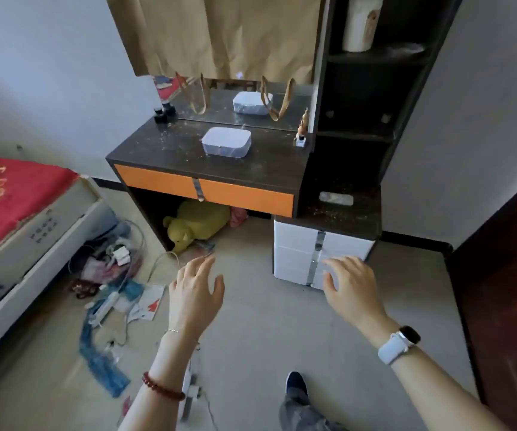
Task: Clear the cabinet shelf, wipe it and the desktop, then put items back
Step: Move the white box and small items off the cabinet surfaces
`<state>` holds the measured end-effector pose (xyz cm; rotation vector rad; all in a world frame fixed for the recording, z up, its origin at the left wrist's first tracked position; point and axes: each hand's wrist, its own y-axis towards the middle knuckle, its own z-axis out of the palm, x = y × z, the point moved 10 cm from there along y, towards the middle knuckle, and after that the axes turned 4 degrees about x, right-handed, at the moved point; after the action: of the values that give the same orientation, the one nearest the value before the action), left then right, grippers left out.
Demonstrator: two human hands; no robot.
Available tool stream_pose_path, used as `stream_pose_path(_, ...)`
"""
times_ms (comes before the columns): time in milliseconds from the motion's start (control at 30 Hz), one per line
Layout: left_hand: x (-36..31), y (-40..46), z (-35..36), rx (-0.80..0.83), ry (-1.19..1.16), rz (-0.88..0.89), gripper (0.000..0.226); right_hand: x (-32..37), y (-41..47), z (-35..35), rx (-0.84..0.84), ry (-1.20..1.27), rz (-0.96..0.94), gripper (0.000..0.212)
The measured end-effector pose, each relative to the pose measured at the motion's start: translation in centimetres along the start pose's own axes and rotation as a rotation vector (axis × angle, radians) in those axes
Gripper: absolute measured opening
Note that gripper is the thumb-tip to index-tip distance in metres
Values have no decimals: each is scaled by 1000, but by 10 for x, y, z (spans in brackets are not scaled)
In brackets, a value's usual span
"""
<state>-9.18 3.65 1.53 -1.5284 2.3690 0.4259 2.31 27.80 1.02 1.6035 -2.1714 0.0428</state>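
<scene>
A dark dusty desktop (170,144) carries a white lidded box (226,142), black bottles (164,113) at the back left and a small figurine (302,132) at the right. To its right rises a dark cabinet (406,98) of open shelves; the top shelf holds a white roll (360,23). A flat pale object (336,198) lies on the dusty lower surface. My left hand (195,293) and my right hand (350,290) hover open over the floor in front of the desk, both holding nothing.
An orange drawer front (157,180) runs under the desktop, with white drawers (294,253) below the cabinet. A yellow plush toy (195,225) lies under the desk. Clutter and cables (117,275) litter the floor left, beside a bed (11,197). A dark door (506,290) stands right.
</scene>
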Motion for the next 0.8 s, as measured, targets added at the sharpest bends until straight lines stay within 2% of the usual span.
stream_pose_path(100,-5,58,14,60,-23,-58,44,-23,54,13,42,-25,37,42)
stream_pose_path(233,0,120,10,55,-27,-131,43,-36,130,34,107,-12,53,22)
stream_pose_path(333,17,155,10,59,5,-172,41,-30,180,49,127,8,20,17)
stream_pose_path(600,69,298,37,64,-34,-253,38,-32,307,109,160,124,70,28)
stream_pose_path(800,88,463,63,150,-100,-159,40,-29,431,159,166,163,191,26)
